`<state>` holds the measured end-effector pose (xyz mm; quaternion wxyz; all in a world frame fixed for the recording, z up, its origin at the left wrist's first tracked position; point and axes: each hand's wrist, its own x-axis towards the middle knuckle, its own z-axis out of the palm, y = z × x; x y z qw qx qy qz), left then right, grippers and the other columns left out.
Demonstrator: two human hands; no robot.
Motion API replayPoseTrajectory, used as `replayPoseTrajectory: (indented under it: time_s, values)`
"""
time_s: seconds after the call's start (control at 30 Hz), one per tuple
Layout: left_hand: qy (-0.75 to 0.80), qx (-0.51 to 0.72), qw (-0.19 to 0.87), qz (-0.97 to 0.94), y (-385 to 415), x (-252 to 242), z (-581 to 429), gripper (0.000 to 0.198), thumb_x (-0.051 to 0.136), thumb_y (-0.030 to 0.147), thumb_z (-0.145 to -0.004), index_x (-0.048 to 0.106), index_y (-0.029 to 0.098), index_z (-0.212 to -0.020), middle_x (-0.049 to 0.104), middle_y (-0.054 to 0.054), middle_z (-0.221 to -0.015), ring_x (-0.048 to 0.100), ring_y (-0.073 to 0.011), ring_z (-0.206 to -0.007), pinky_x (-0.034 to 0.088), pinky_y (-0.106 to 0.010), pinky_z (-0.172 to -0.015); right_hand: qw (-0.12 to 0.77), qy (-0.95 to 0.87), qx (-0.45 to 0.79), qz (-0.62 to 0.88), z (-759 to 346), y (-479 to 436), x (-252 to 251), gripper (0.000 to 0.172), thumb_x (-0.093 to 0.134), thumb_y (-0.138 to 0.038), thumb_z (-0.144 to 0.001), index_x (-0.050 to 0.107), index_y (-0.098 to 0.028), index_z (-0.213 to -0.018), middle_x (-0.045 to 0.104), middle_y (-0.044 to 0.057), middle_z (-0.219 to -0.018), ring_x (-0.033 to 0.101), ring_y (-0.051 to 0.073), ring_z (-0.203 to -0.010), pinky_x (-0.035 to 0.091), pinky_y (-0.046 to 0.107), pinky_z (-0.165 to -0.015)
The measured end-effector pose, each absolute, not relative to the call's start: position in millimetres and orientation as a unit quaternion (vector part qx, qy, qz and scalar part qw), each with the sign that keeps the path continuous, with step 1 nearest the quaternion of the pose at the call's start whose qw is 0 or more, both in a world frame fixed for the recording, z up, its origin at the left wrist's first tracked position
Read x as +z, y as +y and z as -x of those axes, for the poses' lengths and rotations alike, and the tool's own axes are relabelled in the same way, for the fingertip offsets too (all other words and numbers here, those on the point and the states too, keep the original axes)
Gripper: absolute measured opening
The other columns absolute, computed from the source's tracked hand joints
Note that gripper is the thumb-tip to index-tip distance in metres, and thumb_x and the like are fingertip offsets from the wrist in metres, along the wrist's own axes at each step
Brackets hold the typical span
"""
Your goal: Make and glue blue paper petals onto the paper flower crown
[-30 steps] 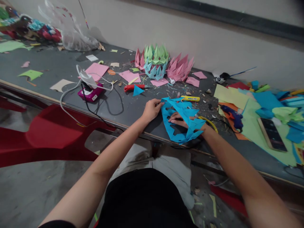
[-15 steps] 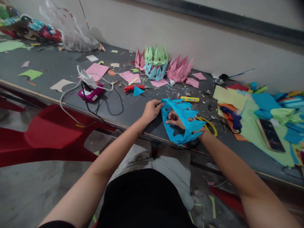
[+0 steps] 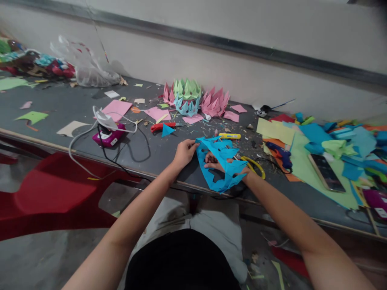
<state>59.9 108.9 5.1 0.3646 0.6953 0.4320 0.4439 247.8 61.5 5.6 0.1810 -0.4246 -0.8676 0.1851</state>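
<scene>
A blue folded-paper crown with pointed tips lies on its side near the table's front edge. At its left upper edge, my left hand pinches the paper between thumb and fingers. My right hand reaches through the ring from the right, its fingers curled inside; whatever they hold, if anything, is hidden. Just beyond the crown lies a yellow utility knife. Yellow-handled scissors are beside my right wrist. A small blue paper triangle rests by a red-handled cutter.
Green, light-blue and pink paper crowns stand by the wall. A purple power adapter with cables sits at left. A blue glue gun, a phone and coloured paper sheets lie at right. Red chair at lower left.
The head view has tilted upward and turned slightly right, so everything sits lower and further left. Both hands keep nearly the same place at the blue crown.
</scene>
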Motion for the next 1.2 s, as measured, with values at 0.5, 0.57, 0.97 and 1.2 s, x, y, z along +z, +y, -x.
replayPoseTrajectory:
  time_s: [0.5, 0.57, 0.97, 1.2]
  values:
    - [0.444, 0.458, 0.376, -0.672, 105, 11, -33, 0.026, 0.052, 0.035, -0.075, 0.057, 0.015, -0.059, 0.049, 0.001, -0.058, 0.043, -0.0118, -0.057, 0.032, -0.023, -0.053, 0.307, -0.752, 0.266, 0.52, -279, 71, 38, 0.018, 0.053, -0.036, -0.076, 0.06, -0.02, -0.079, 0.066, 0.004, -0.078, 0.063, 0.02, -0.073, 0.051, 0.034, -0.068]
    - [0.453, 0.465, 0.37, -0.664, 103, 15, -15, 0.026, 0.053, 0.036, -0.074, 0.058, 0.015, -0.06, 0.05, 0.001, -0.06, 0.043, -0.012, -0.059, 0.033, -0.023, -0.055, 0.317, -0.737, 0.244, 0.545, -287, 75, 41, 0.02, 0.052, -0.037, -0.076, 0.06, -0.019, -0.078, 0.065, 0.004, -0.075, 0.062, 0.019, -0.07, 0.05, 0.032, -0.067]
    - [0.486, 0.504, 0.371, -0.61, 108, 11, 31, 0.023, 0.056, 0.035, -0.071, 0.065, 0.014, -0.069, 0.06, 0.001, -0.063, 0.051, -0.0136, -0.062, 0.039, -0.023, -0.061, 0.203, -0.727, 0.12, 0.645, -275, 87, 49, 0.011, 0.068, -0.025, -0.066, 0.063, -0.019, -0.073, 0.068, 0.005, -0.078, 0.062, 0.02, -0.074, 0.045, 0.029, -0.068]
    - [0.465, 0.5, 0.387, -0.62, 107, 13, 9, 0.024, 0.055, 0.034, -0.072, 0.061, 0.014, -0.06, 0.052, 0.002, -0.058, 0.044, -0.0113, -0.058, 0.034, -0.022, -0.057, 0.133, -0.715, 0.102, 0.679, -268, 87, 40, 0.015, 0.063, -0.011, -0.067, 0.064, -0.018, -0.08, 0.068, 0.006, -0.073, 0.062, 0.021, -0.071, 0.042, 0.027, -0.064]
